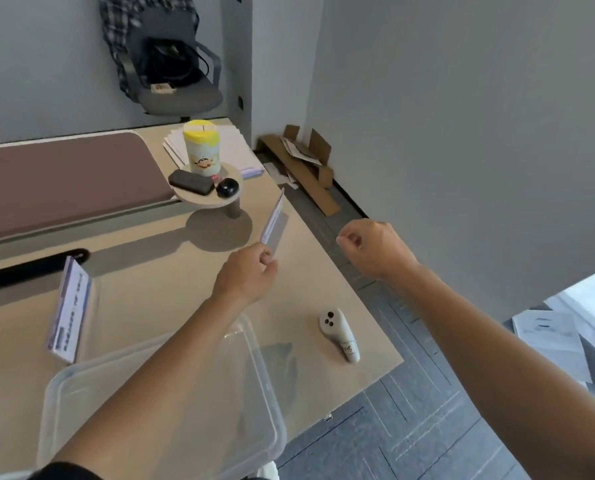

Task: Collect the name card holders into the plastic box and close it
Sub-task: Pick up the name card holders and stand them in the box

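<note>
Two name card holders: one (68, 308) on desk (171, 292), one (273, 220) in left hand (246, 275)

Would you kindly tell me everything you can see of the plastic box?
The plastic box is a clear, shallow, rectangular tub with rounded corners and a thick rim. It looks like soft translucent plastic. It sits open, no lid on it, at the near edge of the desk, and seems empty. The left forearm passes over it; whether they touch is unclear. A card holder stands just beyond its far left corner.
</note>
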{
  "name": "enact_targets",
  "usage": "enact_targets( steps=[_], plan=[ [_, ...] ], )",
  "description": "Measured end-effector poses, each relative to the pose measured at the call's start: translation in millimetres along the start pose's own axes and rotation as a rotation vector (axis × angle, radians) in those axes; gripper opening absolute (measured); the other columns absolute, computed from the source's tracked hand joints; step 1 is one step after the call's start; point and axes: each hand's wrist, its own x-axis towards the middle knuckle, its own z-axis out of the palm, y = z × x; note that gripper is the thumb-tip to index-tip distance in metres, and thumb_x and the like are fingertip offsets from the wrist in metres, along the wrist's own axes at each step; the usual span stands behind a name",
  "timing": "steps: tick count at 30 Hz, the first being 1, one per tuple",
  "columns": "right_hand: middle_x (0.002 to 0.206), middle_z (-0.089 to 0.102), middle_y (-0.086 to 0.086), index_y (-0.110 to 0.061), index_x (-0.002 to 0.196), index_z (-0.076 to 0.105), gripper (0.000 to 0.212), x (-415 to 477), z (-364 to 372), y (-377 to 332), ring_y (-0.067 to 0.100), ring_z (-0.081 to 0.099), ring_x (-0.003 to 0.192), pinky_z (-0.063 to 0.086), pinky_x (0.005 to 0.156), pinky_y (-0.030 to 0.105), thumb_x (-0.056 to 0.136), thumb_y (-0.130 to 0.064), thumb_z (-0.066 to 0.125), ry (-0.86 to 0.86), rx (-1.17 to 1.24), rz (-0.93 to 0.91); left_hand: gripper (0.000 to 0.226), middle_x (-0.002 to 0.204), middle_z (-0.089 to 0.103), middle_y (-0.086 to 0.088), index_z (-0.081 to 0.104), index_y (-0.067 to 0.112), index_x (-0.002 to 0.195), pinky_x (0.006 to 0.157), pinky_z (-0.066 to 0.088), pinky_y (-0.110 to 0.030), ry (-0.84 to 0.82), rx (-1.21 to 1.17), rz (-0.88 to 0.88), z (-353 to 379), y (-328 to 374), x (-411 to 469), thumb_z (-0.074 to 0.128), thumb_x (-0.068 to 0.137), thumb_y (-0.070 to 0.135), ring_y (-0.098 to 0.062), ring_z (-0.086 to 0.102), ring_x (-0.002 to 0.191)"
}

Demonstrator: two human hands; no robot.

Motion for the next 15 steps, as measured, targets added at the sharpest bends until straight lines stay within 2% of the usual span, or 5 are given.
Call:
enact_targets(
  steps=[2,6,11,15],
  plan=[
    [0.1,0.067,-0.005,-0.024,0.108,0.069,0.027,32,2,5,0.016,0.064,0.09,0.058,0.078,0.039,0.096,-0.038,0.05,-0.05,-0.033,-0.03,0.023,0.099,0.062,0.005,0.059,0.022,0.107,0.075,0.049,-0.034,0.036,0.001,-0.036,4,0,19,0.053,0.088,0.033,-0.022,0.059,0.092],
    [0.109,0.066,-0.002,-0.022,0.114,0.067,0.03,99,13,14,0.018,0.064,0.092,0.057,0.08,0.041,0.097,-0.04,0.051,-0.101,-0.083,-0.111,0.04,0.12,0.056,-0.002,0.049,0.018,0.128,0.085,0.047,-0.038,0.078,0.041,-0.111,17,0,50,0.056,0.091,0.032,-0.026,0.055,0.108],
    [0.126,0.06,0.002,-0.023,0.122,0.062,0.033,187,50,34,0.023,0.062,0.106,0.055,0.089,0.045,0.096,-0.042,0.054,-0.224,-0.14,-0.247,0.041,0.125,0.054,-0.007,0.047,0.015,0.128,0.088,0.048,-0.043,0.107,0.091,-0.259,53,-11,104,0.056,0.092,0.032,-0.028,0.054,0.112],
    [0.135,0.05,0.006,-0.022,0.133,0.054,0.039,266,85,52,0.027,0.053,0.119,0.052,0.092,0.045,0.097,-0.035,0.056,-0.294,-0.215,-0.395,0.053,0.136,0.048,-0.004,0.04,0.019,0.139,0.094,0.047,-0.043,0.16,0.117,-0.408,87,-25,153,0.057,0.091,0.033,-0.026,0.051,0.12]
  ],
)
